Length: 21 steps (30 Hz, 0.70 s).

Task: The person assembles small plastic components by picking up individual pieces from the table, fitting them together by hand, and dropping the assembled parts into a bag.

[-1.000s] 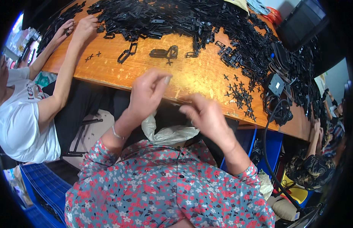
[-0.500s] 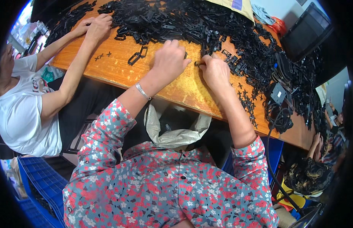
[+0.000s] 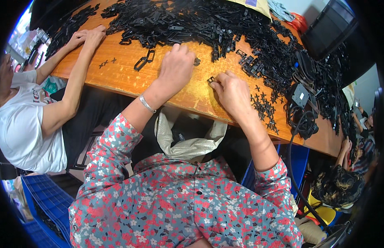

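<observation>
My left hand (image 3: pixel 177 64) is closed, its fingers curled over the wooden table. A small dark piece (image 3: pixel 197 61) sticks out past its fingers on the right, mostly hidden. To the right, my right hand (image 3: pixel 232 91) pinches a small black plastic part (image 3: pixel 211 80) between thumb and fingers, just above the tabletop. Two black rectangular plastic frames (image 3: pixel 144 60) lie left of my left hand. Beside my right wrist are many small black cross-shaped pieces (image 3: pixel 264 106).
A big heap of black plastic parts (image 3: pixel 179 25) covers the far side of the wooden table (image 3: pixel 126 78). At left, a co-worker's hands (image 3: pixel 90 39) rest near the heap. A black box with coiled cables (image 3: pixel 300 98) sits right. An open pale sack (image 3: pixel 190 149) hangs below the table edge.
My right hand has drawn back from the heap toward me, with the small black part in its pinch. My left hand stays closed and has shifted slightly left in the picture.
</observation>
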Each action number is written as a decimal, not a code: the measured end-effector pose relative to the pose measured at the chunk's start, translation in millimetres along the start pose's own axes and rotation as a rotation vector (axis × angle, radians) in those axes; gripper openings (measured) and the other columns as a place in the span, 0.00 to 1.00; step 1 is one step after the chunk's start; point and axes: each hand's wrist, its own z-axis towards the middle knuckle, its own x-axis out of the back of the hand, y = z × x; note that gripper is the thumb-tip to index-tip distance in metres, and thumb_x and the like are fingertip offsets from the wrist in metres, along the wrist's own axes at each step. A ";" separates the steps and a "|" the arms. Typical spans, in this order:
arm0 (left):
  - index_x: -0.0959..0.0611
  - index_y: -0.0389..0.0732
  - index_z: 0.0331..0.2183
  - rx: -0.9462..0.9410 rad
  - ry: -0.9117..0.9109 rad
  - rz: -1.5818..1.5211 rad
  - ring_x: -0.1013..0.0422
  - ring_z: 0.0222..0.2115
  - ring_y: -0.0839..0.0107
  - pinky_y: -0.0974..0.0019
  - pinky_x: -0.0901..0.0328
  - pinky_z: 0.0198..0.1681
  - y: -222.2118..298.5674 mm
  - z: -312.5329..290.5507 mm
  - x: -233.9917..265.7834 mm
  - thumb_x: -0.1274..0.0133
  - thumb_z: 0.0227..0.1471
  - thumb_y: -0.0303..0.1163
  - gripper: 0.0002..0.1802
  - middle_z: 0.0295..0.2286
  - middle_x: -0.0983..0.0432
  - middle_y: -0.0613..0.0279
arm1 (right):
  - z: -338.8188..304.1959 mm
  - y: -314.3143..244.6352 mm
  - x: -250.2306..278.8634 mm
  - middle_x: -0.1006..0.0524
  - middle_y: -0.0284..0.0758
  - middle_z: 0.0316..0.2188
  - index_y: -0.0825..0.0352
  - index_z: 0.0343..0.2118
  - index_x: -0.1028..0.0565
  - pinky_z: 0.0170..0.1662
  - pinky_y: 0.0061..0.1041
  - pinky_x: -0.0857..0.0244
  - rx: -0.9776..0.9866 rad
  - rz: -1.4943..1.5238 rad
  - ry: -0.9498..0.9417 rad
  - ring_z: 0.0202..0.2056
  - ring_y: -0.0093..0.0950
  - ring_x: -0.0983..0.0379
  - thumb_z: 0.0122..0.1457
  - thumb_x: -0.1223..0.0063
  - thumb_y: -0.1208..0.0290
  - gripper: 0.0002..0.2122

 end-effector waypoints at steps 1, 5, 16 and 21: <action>0.17 0.40 0.39 -0.012 0.014 -0.006 0.29 0.41 0.56 0.56 0.31 0.42 -0.2 -0.4 0.7 0.36 0.42 0.24 0.17 0.35 0.25 0.57 | -0.6 -0.3 -0.1 0.23 0.47 0.29 0.70 0.27 0.23 0.33 0.45 0.28 0.000 0.000 0.001 0.29 0.49 0.22 0.55 0.39 0.70 0.08; 0.16 0.40 0.39 -0.023 0.148 -0.091 0.30 0.41 0.55 0.55 0.33 0.44 4.8 -0.9 6.5 0.36 0.42 0.23 0.17 0.35 0.26 0.55 | -1.8 5.3 -4.8 0.23 0.48 0.29 0.70 0.31 0.23 0.36 0.45 0.29 -0.040 0.030 0.043 0.31 0.50 0.22 0.57 0.40 0.71 0.07; 0.20 0.35 0.49 0.413 -0.103 -1.268 0.24 0.35 0.76 0.76 0.29 0.37 15.4 -6.6 17.9 0.42 0.58 0.27 0.17 0.35 0.24 0.66 | 1.5 4.5 -4.6 0.22 0.45 0.30 0.68 0.32 0.22 0.38 0.44 0.29 -0.094 -0.029 -0.047 0.33 0.47 0.22 0.54 0.38 0.71 0.07; 0.19 0.36 0.49 0.677 -0.251 -1.632 0.22 0.36 0.75 0.76 0.28 0.39 11.3 -11.5 18.3 0.44 0.62 0.30 0.14 0.37 0.21 0.64 | 6.5 -2.0 17.8 0.23 0.41 0.28 0.65 0.29 0.22 0.35 0.40 0.30 -0.016 0.200 0.148 0.30 0.44 0.23 0.53 0.37 0.75 0.03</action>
